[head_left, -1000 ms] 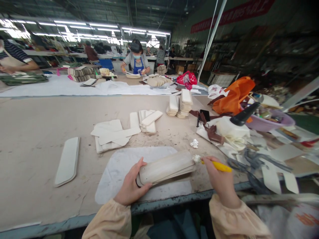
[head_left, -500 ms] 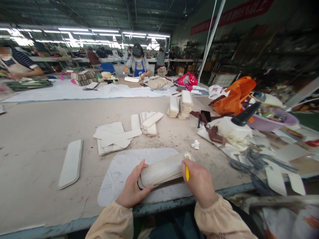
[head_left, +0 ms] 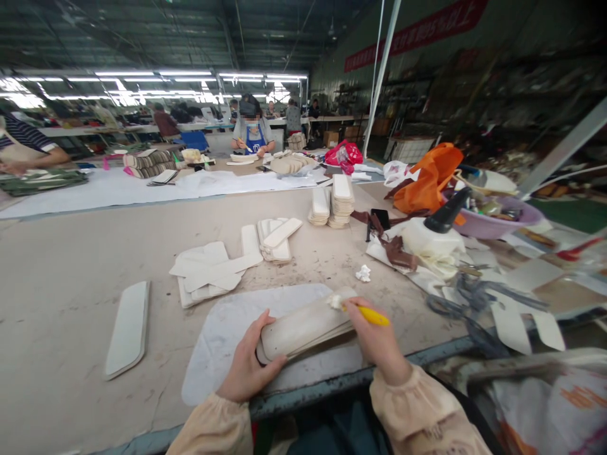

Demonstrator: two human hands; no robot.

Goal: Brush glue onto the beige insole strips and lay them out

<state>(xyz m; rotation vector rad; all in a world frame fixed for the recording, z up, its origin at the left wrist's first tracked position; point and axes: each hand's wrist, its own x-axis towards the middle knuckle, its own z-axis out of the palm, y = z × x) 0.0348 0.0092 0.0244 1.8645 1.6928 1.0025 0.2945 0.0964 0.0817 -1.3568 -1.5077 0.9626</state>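
Observation:
My left hand [head_left: 247, 365] grips the left end of a small stack of long, round-cornered cream panels [head_left: 298, 327], thumb along the near edge and fingers at the far side. In my right hand [head_left: 377, 341] is a brush with a yellow handle [head_left: 373, 315], pinched near its head. The brush's white head touches the top panel toward its right end; fingers partly cover it. Beneath the stack lies a smooth whitish sheet [head_left: 211, 344]. Another pair of similar panels [head_left: 127, 332] rests to the left.
Loose cream panels [head_left: 203, 268] lie beyond my hands, with neat stacks [head_left: 342, 202] farther back. A crumpled white scrap [head_left: 363, 273] sits near a white bottle with a black nozzle [head_left: 446, 215]. At right are grey scissors-like handles [head_left: 467, 297] and a purple basin [head_left: 497, 218]. A co-worker [head_left: 253, 129] works opposite.
The brush head has moved left along the top panel, and its yellow handle has swung from pointing down toward me to pointing right. My left hand keeps its hold. The view has shifted slightly.

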